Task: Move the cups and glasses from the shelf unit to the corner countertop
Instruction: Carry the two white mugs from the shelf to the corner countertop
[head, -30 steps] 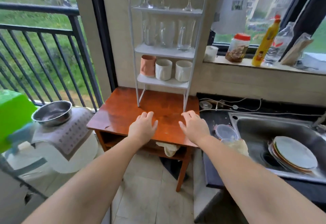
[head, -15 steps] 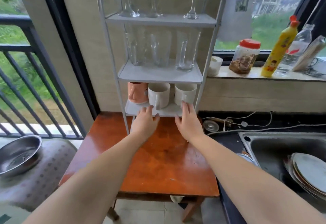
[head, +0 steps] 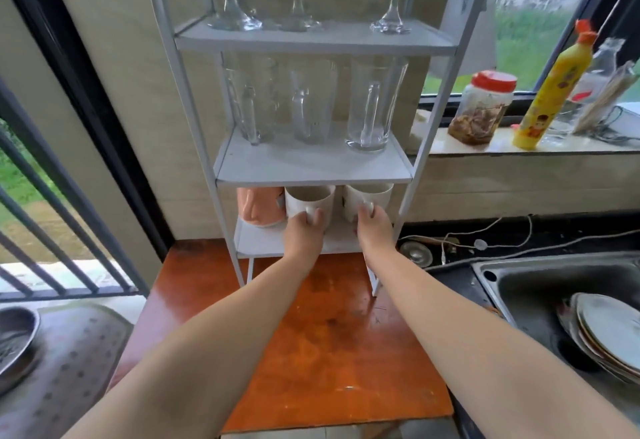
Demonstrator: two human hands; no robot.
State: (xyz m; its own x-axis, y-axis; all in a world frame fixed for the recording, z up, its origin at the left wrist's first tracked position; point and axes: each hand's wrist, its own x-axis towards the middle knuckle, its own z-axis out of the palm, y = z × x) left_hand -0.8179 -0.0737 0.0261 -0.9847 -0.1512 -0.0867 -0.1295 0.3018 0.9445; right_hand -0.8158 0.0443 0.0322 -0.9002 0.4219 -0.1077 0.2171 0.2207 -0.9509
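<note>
Both bare hands reach into the bottom tier of the white three-tier metal shelf unit [head: 313, 170], which stands on the reddish-brown wooden side table [head: 332, 345]. The left hand [head: 304, 232] has its fingers curled around the handle of the middle white ceramic mug [head: 309, 200]; the right hand [head: 374, 227] grips the handle of the right white ceramic mug [head: 367, 198] the same way (both mugs look to be resting on the shelf, though blur makes that hard to confirm). A peach-pink mug [head: 260, 206] sits just beside them at the left. Three clear glass handled tumblers [head: 374, 106] stand on the middle tier and three clear stemmed wine glasses [head: 393, 6] on the top. The dark countertop [head: 453, 274] and steel sink [head: 519, 286] with stacked plates [head: 606, 331] lie to the right
</note>
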